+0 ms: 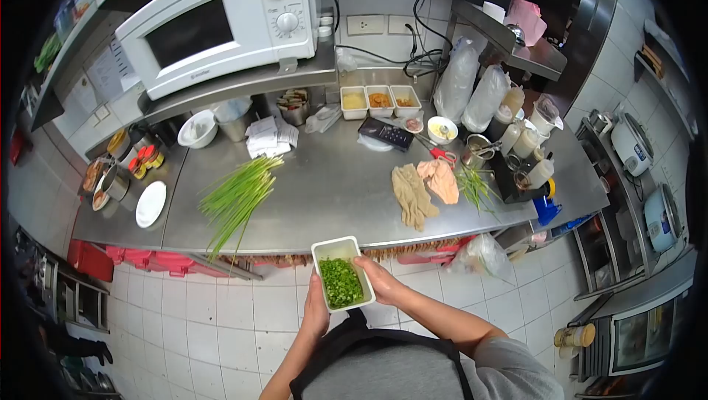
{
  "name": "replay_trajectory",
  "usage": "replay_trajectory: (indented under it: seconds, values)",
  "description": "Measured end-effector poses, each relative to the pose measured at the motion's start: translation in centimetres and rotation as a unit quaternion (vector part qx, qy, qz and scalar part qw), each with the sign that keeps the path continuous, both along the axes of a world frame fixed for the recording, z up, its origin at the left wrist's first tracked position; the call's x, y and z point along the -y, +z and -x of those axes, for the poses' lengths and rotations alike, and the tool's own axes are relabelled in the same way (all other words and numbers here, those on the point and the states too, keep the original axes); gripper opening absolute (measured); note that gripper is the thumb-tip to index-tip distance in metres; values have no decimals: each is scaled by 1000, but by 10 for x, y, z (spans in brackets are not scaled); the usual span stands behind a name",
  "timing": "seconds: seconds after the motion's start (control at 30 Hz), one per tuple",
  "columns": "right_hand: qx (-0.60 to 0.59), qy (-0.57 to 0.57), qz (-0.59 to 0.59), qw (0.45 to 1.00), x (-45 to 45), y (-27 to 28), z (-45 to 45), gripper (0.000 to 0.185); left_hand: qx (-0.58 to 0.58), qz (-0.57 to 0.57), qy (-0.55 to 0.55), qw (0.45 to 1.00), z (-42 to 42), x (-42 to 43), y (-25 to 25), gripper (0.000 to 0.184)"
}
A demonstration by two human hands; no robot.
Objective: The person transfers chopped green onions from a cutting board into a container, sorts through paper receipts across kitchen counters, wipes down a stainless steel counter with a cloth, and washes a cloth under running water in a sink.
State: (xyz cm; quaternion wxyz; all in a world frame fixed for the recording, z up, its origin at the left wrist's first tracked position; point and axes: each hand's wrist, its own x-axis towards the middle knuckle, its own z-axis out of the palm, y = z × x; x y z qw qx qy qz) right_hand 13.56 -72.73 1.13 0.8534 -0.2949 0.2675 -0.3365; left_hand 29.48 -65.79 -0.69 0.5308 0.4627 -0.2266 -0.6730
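Observation:
A white rectangular container [316,249] holding chopped green herbs [341,283] is in both hands, in front of the counter's near edge. My left hand [317,307] grips its left side, and my right hand [378,279] has the upper right side. On the steel counter [332,193], a bundle of long green stalks [240,197] lies to the left, its tips hanging over the edge. Two crumpled cloths, one beige [413,197] and one pinkish [440,181], lie to the right, beside a smaller bunch of green stalks [476,187] and red-handled scissors [443,155].
A microwave [221,23] stands on a shelf above the counter. Along the back are a white bowl [198,129], three small food containers [380,101], a black device [386,134] and several bottles [526,142]. A stack of white plates [151,204] is at the left.

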Motion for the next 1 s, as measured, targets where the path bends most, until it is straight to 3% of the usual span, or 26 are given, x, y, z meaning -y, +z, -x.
replay_trajectory:
  seconds: [0.1,0.13,0.23,0.27,0.33,0.4,0.47,0.6,0.7,0.9,1.0]
  values:
    - [-192,52,152,968,43,-2,20,49,113,66,-52,990,5,52,10,63]
    - [-276,75,156,946,56,2,26,45,150,86,-71,982,8,66,15,63]
    - [-485,108,274,823,106,32,45,41,253,161,-116,947,18,117,32,64]
    - [-505,63,282,813,120,47,50,37,215,175,-140,950,23,138,23,67]
    - [-634,33,378,674,164,48,73,30,148,134,-169,965,43,170,47,69]
    - [-590,-118,417,681,204,68,104,34,117,121,-215,962,53,202,50,72]
    - [-663,-174,426,590,254,85,138,41,141,137,-227,954,59,223,61,70]
    - [-750,-216,437,446,357,106,192,36,151,136,-257,945,52,255,50,61]
    - [-801,-224,402,384,424,102,207,32,188,105,-249,944,40,255,34,52]
    - [-807,-180,393,402,532,52,211,22,191,-3,-111,975,16,240,17,40]
    - [-779,-202,373,462,565,20,213,19,195,-33,-47,979,13,242,18,38]
